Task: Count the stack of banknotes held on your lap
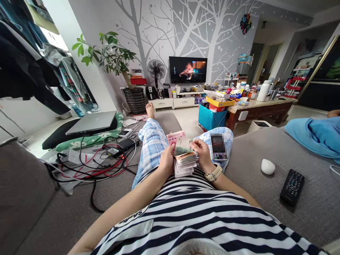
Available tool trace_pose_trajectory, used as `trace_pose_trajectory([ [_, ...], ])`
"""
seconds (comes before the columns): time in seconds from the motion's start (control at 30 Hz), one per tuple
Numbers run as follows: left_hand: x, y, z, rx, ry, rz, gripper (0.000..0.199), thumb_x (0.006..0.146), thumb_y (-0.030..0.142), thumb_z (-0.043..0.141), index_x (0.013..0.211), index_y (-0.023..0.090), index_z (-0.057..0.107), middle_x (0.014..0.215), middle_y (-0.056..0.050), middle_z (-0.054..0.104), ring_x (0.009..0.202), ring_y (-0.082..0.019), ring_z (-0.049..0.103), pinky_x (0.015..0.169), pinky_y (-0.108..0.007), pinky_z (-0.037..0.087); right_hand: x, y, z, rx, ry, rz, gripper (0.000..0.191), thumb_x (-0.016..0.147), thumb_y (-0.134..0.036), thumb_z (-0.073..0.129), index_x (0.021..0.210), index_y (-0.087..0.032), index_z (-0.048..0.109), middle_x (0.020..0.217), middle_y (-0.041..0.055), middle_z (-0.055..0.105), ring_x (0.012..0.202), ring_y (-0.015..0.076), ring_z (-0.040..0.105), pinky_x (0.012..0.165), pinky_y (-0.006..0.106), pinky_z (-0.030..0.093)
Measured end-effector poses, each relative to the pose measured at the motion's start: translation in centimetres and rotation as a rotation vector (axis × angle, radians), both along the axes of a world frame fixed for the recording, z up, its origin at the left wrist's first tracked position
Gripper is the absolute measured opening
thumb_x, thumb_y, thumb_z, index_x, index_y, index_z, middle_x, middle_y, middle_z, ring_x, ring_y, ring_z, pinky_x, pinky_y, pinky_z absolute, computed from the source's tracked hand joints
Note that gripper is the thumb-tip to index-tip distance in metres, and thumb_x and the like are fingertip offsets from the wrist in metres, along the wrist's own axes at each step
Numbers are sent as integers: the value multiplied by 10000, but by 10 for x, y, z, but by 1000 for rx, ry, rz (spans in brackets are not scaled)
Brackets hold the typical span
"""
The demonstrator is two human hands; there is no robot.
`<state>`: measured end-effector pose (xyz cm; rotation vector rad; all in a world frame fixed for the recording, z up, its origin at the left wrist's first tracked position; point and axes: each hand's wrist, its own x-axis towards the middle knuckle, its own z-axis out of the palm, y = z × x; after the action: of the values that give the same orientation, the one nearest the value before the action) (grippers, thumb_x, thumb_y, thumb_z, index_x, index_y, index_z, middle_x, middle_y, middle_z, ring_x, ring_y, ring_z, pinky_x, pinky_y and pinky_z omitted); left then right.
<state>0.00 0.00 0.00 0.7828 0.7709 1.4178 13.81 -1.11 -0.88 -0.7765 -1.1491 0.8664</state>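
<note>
A thick stack of folded banknotes is held over my lap between both hands. My left hand is closed on its left side, thumb on top. My right hand pinches the green note at the top right edge. Beyond the stack, a pink 100 note sticks out on the left. The lower ends of the notes fan toward my striped shirt. A phone with a lit screen rests on my right thigh, just past my right hand. A watch with a pale strap is on my right wrist.
On the sofa to the right lie a black remote control and a white mouse-like object. Tangled cables and a closed laptop are on the left. Ahead stand a blue bin and a cluttered table.
</note>
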Motion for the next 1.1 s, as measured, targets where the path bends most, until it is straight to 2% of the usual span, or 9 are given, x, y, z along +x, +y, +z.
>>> trace_pose_trajectory([
  [0.13, -1, -5, 3, 8, 50, 9, 164, 589, 346, 698, 577, 219, 596, 557, 12, 616, 685, -223, 645, 595, -304, 498, 0, -3, 0, 6, 9, 50, 233, 768, -414, 660, 713, -206, 573, 623, -39, 483, 589, 116, 405, 567, 253, 342],
  [0.3, -2, -7, 3, 29, 86, -1, 172, 595, 335, 700, 641, 181, 638, 606, 1, 642, 621, -177, 611, 557, -272, 474, -1, -5, -2, -2, 20, 73, 209, 758, -399, 656, 723, -208, 582, 654, -27, 516, 616, 124, 430, 595, 260, 365],
  [0.63, -3, -10, 5, 32, 98, 38, 126, 571, 291, 704, 560, 214, 605, 549, 16, 585, 524, -132, 495, 517, -252, 428, 0, -6, -5, 43, 19, 67, 233, 770, -391, 630, 662, -201, 547, 613, -34, 442, 598, 117, 376, 576, 255, 319],
  [0.97, -1, -10, 2, 32, 5, 12, 135, 537, 246, 711, 570, 192, 592, 511, 33, 549, 509, -134, 488, 525, -268, 429, 1, -1, -13, 42, 30, 81, 223, 796, -378, 630, 683, -198, 564, 612, -39, 442, 571, 108, 366, 560, 254, 300],
  [1.1, 0, -7, -3, 9, -14, -6, 170, 554, 267, 735, 638, 182, 614, 551, 18, 605, 529, -162, 549, 554, -292, 458, 2, -1, -15, 72, 11, 41, 295, 855, -413, 569, 653, -198, 555, 608, -28, 475, 582, 118, 405, 591, 264, 336],
])
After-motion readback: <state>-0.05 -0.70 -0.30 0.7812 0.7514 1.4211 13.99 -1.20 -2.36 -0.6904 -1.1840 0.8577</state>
